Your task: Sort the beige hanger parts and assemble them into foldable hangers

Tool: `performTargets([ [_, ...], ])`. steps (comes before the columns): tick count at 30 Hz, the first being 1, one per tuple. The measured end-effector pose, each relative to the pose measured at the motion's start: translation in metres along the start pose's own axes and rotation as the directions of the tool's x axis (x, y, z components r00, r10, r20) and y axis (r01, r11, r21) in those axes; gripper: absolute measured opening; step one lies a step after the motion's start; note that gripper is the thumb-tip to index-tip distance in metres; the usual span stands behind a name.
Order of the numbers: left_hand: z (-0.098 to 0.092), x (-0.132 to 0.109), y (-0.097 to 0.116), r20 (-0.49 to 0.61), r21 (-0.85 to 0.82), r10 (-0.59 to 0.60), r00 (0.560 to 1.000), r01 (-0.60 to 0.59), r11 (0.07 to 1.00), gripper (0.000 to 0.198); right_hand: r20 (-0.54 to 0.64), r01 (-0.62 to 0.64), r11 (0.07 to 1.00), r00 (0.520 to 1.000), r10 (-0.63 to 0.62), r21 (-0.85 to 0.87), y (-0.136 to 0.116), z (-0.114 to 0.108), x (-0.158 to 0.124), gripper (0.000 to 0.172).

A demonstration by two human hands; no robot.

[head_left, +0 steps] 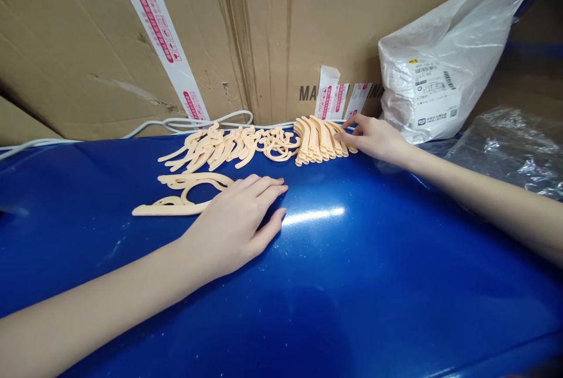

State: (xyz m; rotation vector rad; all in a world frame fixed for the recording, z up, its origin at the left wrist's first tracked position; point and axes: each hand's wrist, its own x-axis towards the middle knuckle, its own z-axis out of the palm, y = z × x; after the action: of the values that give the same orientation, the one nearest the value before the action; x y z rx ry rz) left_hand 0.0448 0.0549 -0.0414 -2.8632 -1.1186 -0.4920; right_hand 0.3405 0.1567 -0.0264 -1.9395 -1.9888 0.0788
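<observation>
My left hand (240, 220) lies low over the blue surface, fingers stretched out and thumb apart. It covers the right end of beige plastic hanger parts (169, 210), which look like folded hangers. My right hand (373, 139) is at the right end of a row of curved beige hanger arms (314, 140), its fingertips bent in against the last piece. In the middle of the back row lie beige hanger hooks (278, 145), loosely heaped. More curved beige pieces (215, 146) are spread to their left. The undersides of both hands are hidden.
A large cardboard box (264, 32) with printed tape stands along the back. White cable (176, 125) runs at its foot. A white plastic bag (435, 67) with a label is at the back right, beside crumpled clear plastic (510, 149). The blue tabletop (308, 296) is glossy.
</observation>
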Motion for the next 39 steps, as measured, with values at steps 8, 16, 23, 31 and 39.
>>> performTargets([
  [8,0.000,-0.002,0.000,-0.004,0.007,0.000,1.000,0.000,1.000,0.041,0.002,0.015,1.000,1.000,-0.015,-0.001,-0.001,0.001,0.000,0.040],
  [16,0.001,-0.003,-0.001,-0.008,0.007,0.002,1.000,-0.002,1.000,0.041,0.010,0.019,0.999,1.000,-0.019,-0.049,0.001,0.000,0.002,0.039],
  [23,0.000,-0.002,0.000,0.003,0.010,-0.003,1.000,0.003,1.000,0.041,-0.135,0.010,0.998,0.991,-0.017,-0.057,0.004,-0.007,0.000,0.039],
  [31,0.001,-0.003,-0.002,0.002,0.013,0.000,1.000,0.000,1.000,0.041,-0.249,0.092,0.995,0.965,-0.077,0.048,0.006,-0.012,0.001,0.025],
  [39,0.002,-0.005,-0.003,-0.005,0.005,0.003,1.000,-0.003,1.000,0.040,-0.255,0.082,0.989,0.966,-0.047,0.126,0.002,-0.017,0.001,0.027],
])
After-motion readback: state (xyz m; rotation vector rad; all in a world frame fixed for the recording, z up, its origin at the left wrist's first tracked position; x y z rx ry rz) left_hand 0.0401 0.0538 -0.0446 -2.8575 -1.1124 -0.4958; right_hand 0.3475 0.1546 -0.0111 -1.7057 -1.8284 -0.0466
